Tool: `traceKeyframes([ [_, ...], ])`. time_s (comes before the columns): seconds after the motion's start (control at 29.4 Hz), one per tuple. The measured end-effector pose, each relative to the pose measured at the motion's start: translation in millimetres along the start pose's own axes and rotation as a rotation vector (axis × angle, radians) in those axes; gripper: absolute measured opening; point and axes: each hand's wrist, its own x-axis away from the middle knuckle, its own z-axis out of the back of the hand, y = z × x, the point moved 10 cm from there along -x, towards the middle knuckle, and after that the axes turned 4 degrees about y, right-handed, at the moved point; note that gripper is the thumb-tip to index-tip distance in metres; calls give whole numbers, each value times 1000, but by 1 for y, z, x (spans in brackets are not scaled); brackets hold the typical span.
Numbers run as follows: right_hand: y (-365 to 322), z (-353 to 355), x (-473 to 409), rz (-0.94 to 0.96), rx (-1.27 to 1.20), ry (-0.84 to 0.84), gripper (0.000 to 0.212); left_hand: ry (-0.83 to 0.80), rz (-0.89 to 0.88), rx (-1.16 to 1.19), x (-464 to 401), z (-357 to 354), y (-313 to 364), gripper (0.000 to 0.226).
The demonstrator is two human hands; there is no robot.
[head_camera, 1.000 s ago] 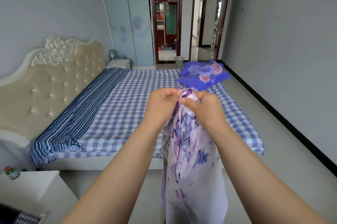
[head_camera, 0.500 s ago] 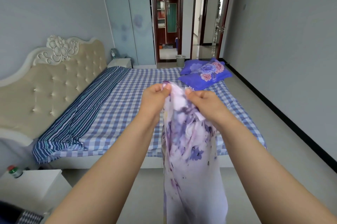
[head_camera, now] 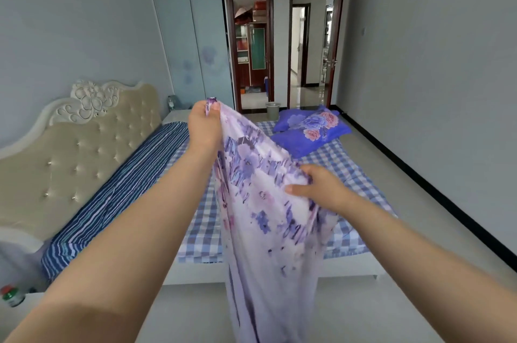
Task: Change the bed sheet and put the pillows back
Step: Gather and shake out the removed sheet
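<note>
A pale lilac sheet with purple flowers [head_camera: 263, 219] hangs in front of me, down past the frame's bottom edge. My left hand [head_camera: 204, 126] pinches its top corner, raised high. Lower and to the right, my right hand [head_camera: 316, 186] grips the sheet's edge with fingers curled into the cloth. Behind it lies the bed [head_camera: 358, 180] under a blue-and-white checked sheet, with a striped blue cover [head_camera: 117, 194] along the headboard side. Two blue floral pillows [head_camera: 310, 127] are stacked at the bed's far corner.
A padded cream headboard [head_camera: 78, 147] stands at the left. At the bottom left, a white nightstand holds a small bottle [head_camera: 11, 295]. A bin [head_camera: 272, 110] sits near two open doorways at the back. Bare grey floor [head_camera: 436, 203] runs along the right of the bed.
My hands, held together at the sheet's top, have moved apart: the left has risen with the corner, the right has slid down along the edge. The sheet is spread wider.
</note>
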Motion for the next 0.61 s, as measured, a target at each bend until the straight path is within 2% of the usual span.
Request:
traceKeyframes([
  [0.07,-8,-24,8,74,86,-42,36,-65,-20,38,-5,-11,7,24],
  [0.17,-16,-60,19,106,213,-177,81,-162,-44,39,-12,-25,18,14],
  [0.24,-18,-76,23,118,252,-259,94,-186,-79,41,-17,-28,27,12],
  [0.34,-13,-77,22,144,309,-319,92,-128,-94,42,-30,-17,36,18],
  [0.54,45,-53,14,-27,489,-339,87,-10,-124,-37,-47,8,37,17],
  [0.61,65,-51,15,-62,576,-342,75,22,-105,-32,-52,14,31,27],
])
